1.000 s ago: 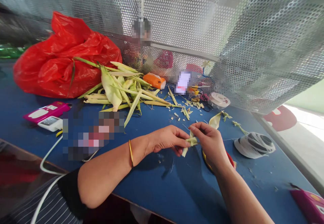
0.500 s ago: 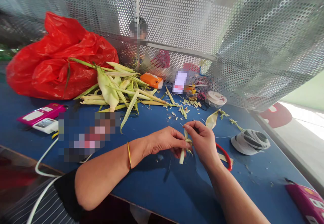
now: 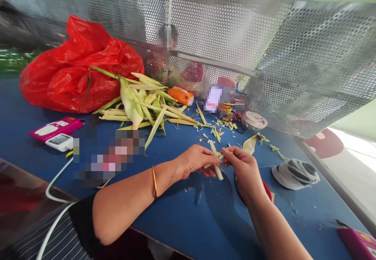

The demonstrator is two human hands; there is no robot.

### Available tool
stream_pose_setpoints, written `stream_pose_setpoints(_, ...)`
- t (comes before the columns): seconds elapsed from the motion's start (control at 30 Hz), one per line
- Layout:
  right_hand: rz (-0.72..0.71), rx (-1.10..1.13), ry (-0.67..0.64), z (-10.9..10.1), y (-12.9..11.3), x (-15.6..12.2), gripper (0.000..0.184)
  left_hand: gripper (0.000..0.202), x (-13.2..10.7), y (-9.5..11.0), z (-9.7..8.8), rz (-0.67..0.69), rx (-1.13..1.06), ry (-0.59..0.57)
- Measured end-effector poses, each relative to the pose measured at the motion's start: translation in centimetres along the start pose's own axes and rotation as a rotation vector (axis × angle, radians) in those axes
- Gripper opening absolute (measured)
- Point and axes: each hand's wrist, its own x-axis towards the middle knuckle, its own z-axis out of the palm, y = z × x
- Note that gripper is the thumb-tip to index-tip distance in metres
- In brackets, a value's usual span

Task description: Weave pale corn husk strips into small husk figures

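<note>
My left hand pinches a small bundle of pale corn husk strips between thumb and fingers, above the blue table. Close against it, my right hand is closed, its thumb and forefinger pinched at the bundle's right side. A thin white thread runs from the spool to behind my right hand; its end at the fingertips is too fine to follow. Under my right wrist shows part of a red curved handle, the rest hidden. A loose husk piece lies just beyond.
A heap of corn husks lies before a red plastic bag. Husk scraps, an orange tissue pack, a phone and a white reel stand near the perforated metal screen. A white cable hangs at left.
The husk bundle has turned and now leans the other way. My right hand has lowered slightly, from the bundle's top to its right side. The whole view has shifted a little.
</note>
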Motion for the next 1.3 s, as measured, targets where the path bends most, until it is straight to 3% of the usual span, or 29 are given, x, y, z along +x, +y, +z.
stream_pose_setpoints(0.17, -0.03, -0.011, 0.109, 0.4, 0.2, 0.0, 0.032, 0.019, -0.1, 0.0, 0.1, -0.017, -0.016, -0.026)
stream_pose_setpoints(0.43, -0.006, 0.019, 0.198, 0.2, -0.4, 0.0, 0.036, 0.022, 0.0, 0.3, -0.1, 0.029, -0.17, 0.154)
stream_pose_setpoints(0.6, -0.005, -0.094, 0.014, 0.5, -0.4, -0.4, 0.033, 0.021, 0.4, 0.3, -0.3, 0.134, -0.348, 0.246)
stream_pose_setpoints(0.73, 0.047, -0.08, -0.147, 1.5, -0.6, -1.3, 0.035, 0.024, 0.5, 0.1, -0.3, 0.235, -0.387, 0.202)
stream_pose_setpoints(0.93, 0.082, 0.036, -0.058, 2.8, 0.5, -1.9, 0.032, 0.03, 0.4, -0.2, 0.5, 0.252, -0.385, 0.133)
stream_pose_setpoints(1.1, 0.113, 0.182, -0.109, 3.1, 0.3, -2.0, 0.028, 0.034, 0.4, -0.1, 0.5, 0.289, -0.315, 0.172)
stream_pose_setpoints(1.3, 0.107, 0.189, -0.147, 3.0, -0.3, -2.5, 0.02, 0.027, 0.5, 0.2, 0.1, 0.305, -0.291, 0.236)
